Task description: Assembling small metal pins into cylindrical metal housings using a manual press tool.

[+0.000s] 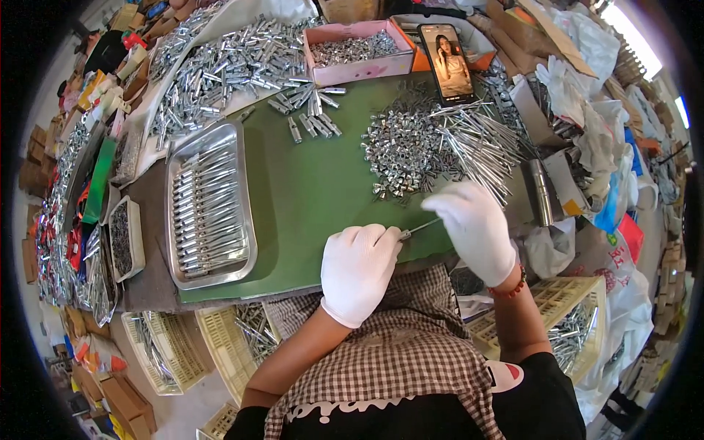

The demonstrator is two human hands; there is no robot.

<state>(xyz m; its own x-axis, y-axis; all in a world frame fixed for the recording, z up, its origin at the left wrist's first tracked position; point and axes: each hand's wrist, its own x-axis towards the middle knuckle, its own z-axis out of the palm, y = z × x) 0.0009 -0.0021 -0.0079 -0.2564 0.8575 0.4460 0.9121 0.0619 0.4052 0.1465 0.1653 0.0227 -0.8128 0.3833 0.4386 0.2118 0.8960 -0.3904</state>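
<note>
My left hand point(361, 273), in a white glove, is closed over the near part of the green mat. It grips a small metal piece point(405, 235), mostly hidden in the fist. From that piece a thin metal rod point(425, 226) runs up to the right. My right hand point(475, 229), also gloved, is curled at the rod's other end, with the fingertips partly hidden. Beyond it lie a heap of small silver metal nuts or caps point(400, 150) and a pile of thin metal rods point(480, 147). Left of my hands, a steel tray point(251, 249) bears a row of assembled metal rods point(213, 209).
Many metal sleeves point(235, 66) lie heaped at the back left. Behind the mat point(297, 191) stand a pink box point(359, 70) of small parts and an upright phone point(447, 66). A metal cylinder point(541, 192) stands at right. Plastic crates point(220, 345) sit below the table edge.
</note>
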